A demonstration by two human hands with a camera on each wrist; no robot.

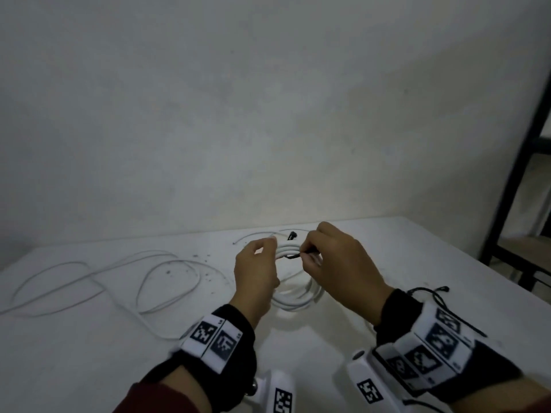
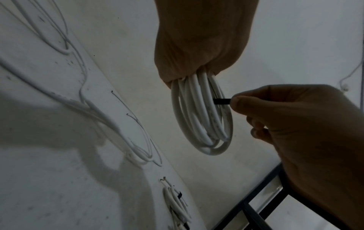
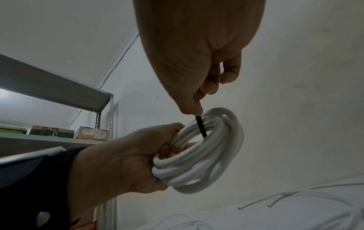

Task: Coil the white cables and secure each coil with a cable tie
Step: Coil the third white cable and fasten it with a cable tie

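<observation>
Right between the two hands, a white cable coil (image 1: 298, 290) of several loops is held up above the white table (image 1: 89, 353). The left hand (image 1: 256, 275) has its fingers curled round one side of the coil, bunching the loops together; from the left wrist view the coil (image 2: 201, 118) hangs out of that fist, and from the right wrist view the left hand (image 3: 122, 161) grips the coil (image 3: 206, 155) on its near side. On the other side of the coil, the right hand (image 1: 340, 263) pinches a black cable tie (image 1: 293, 256) between thumb and fingertip, its other fingers curled in. The tie (image 2: 221, 101) points straight at the coil and its free end touches the loops; in the right wrist view the tie (image 3: 201, 126) runs down from the right hand (image 3: 197, 62) into the coil's middle opening.

Beyond the coil, at the table's far edge, lies another small white coil (image 2: 177, 203) with a black tie round it. To the left of the held coil, a loose white cable (image 1: 104, 281) sprawls in wide loops over the table. To the coil's right, near the right wrist, more black ties (image 1: 441, 296) lie on the table. Further right of the coil stands a dark metal shelf frame (image 1: 518, 162).
</observation>
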